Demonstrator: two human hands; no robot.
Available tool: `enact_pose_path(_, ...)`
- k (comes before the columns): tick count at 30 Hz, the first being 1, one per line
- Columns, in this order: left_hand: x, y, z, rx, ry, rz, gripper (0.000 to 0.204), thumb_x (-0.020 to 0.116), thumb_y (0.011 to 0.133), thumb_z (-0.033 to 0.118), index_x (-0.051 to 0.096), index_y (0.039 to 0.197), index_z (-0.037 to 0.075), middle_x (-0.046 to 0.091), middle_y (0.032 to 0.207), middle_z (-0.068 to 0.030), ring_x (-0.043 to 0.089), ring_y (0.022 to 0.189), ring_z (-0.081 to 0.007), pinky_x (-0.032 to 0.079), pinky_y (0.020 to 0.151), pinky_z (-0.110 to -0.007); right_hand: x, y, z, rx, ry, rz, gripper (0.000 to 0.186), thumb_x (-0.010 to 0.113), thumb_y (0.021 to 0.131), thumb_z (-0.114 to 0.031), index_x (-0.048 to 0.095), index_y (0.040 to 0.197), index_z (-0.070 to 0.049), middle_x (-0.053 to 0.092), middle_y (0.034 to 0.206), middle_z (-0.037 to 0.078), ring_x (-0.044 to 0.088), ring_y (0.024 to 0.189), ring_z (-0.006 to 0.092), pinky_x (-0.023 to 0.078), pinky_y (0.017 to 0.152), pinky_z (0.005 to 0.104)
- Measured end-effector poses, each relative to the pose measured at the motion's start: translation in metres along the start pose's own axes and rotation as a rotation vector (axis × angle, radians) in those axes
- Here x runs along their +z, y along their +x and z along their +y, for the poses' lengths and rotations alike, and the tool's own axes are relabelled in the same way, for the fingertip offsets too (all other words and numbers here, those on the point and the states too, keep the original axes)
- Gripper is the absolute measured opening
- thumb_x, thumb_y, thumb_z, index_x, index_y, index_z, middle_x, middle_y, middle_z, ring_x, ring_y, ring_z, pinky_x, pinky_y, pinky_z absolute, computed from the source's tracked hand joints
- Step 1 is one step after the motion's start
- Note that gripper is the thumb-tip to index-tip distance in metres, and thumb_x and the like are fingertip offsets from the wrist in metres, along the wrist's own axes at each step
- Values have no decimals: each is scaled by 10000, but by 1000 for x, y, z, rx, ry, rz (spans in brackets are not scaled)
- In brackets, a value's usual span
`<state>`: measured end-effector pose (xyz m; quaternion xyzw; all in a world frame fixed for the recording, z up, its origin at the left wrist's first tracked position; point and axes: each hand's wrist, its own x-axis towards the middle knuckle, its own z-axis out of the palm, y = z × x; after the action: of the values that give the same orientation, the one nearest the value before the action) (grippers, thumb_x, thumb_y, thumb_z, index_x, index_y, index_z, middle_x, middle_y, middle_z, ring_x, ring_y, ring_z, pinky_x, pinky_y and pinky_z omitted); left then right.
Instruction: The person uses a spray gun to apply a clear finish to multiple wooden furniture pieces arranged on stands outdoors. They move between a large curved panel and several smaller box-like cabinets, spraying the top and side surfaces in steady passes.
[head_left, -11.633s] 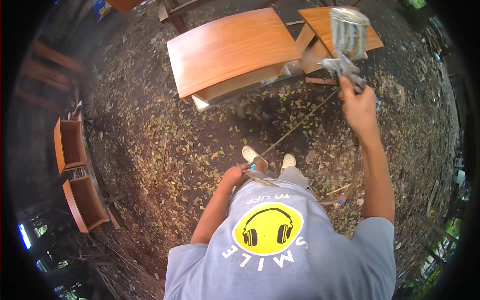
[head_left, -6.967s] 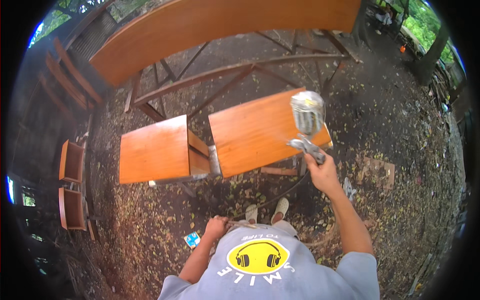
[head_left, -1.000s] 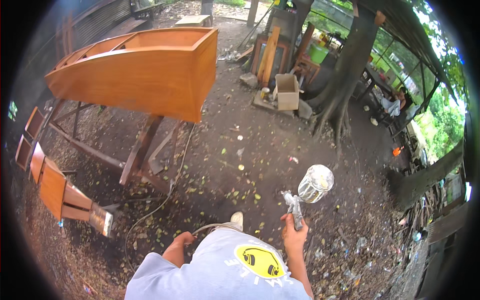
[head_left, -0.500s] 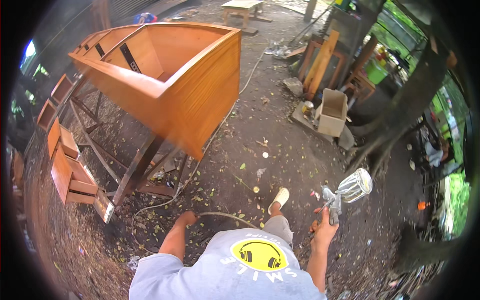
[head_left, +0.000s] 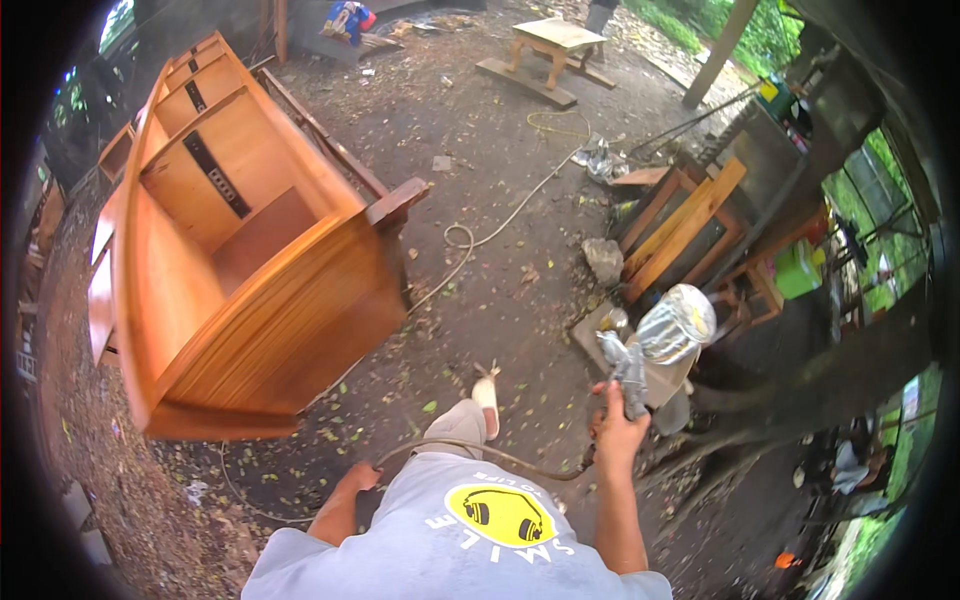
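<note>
Vs half a sec ago, view swings: cabinet (head_left: 240, 270) now fills left, so person seems to be turning back toward it w/ sprayer. Right hand (head_left: 618, 432) clenched round spray gun (head_left: 640, 350), held up at right. Gun's long axis near upright, cup tilted up-right, nozzle toward upper left. Left hand (head_left: 358, 478) closed on hose (head_left: 470, 452) by hip.

Bare dirt ground (head_left: 480, 130) strewn with dry leaves is seen throughout. A large orange wooden cabinet (head_left: 240, 260) is stood on it at left, a pale hose (head_left: 490, 225) is trailed across the middle, and a small wooden stool (head_left: 550, 45) is set beyond
</note>
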<state>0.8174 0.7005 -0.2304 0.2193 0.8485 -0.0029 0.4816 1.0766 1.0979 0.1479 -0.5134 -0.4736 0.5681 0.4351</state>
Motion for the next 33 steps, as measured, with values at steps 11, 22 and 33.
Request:
enact_pose_path(11, -127, 132, 264, -171, -220, 1, 520, 585, 959, 458, 725, 1017, -39, 685, 1087, -274, 650, 1100, -388, 506, 946, -456, 144, 297, -11, 49, -205, -347, 194, 689, 951, -205, 678, 881, -24, 491, 560, -41, 410, 436, 48, 296, 408, 249)
enact_pose_path(22, -242, 242, 374, -377, -343, 225, 411, 643, 910, 393, 733, 1084, 31, 692, 1098, -243, 648, 1074, -413, 509, 931, -479, 330, 590, -63, 147, -106, -474, 211, 647, 971, -184, 678, 842, -21, 435, 507, -51, 353, 385, 46, 247, 382, 251)
enact_pose_path(33, -379, 323, 497, -649, -435, 144, 495, 564, 936, 486, 735, 1074, 42, 711, 1089, -211, 678, 1041, -381, 520, 922, -467, 558, 845, -145, 218, -199, -773, 220, 635, 964, -206, 679, 864, -16, 450, 496, -28, 390, 390, 69, 266, 392, 262)
